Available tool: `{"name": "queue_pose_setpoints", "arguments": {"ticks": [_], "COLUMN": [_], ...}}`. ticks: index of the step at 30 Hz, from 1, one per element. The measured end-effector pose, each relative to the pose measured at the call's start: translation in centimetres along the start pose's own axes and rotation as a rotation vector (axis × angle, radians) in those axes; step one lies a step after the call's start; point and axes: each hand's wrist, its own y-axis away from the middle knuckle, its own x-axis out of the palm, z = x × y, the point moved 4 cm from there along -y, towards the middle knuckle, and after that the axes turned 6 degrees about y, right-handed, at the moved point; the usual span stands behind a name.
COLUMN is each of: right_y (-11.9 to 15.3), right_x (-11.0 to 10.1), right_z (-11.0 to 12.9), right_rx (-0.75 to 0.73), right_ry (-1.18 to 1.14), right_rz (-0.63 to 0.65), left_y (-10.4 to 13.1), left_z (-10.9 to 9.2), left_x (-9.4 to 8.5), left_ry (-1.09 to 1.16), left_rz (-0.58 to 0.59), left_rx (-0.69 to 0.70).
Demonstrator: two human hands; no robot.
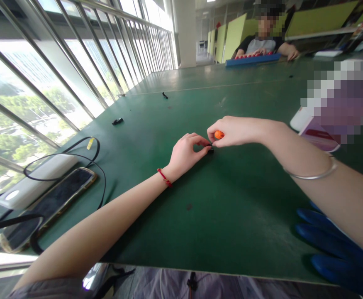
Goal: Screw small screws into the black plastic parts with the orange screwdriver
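Observation:
My left hand (187,151), with a red cord bracelet at its wrist, pinches a small black part (210,150) between thumb and fingertips just above the green table (156,216). Close against it on the right is my right hand (231,132), its fingers closed around an orange-handled tool (219,134). Only the orange end shows between the fingers; the rest of the tool is hidden, so its kind is unclear. The right fingertips come down right at the black part, and I cannot tell whether they touch it.
At left lie a phone (57,207), a white power bank (41,178) and a looped black cable (104,182). Two black pieces (117,121) (165,95) are farther off. Blue gloves (327,236) rest at right. Across the table sits a person (262,43) behind a blue tray (252,60).

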Motion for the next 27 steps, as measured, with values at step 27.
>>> {"name": "queue_pose_setpoints", "arguments": {"ticks": [27], "right_y": [1.7], "right_x": [-3.2], "right_z": [-5.1], "right_rx": [0.086], "right_ry": [-0.266], "right_rz": [-0.383], "left_y": [-0.8], "left_z": [6.7], "left_x": [-10.6], "left_ry": [-0.706], "left_rz": [-0.028], "left_rx": [-0.613]}}
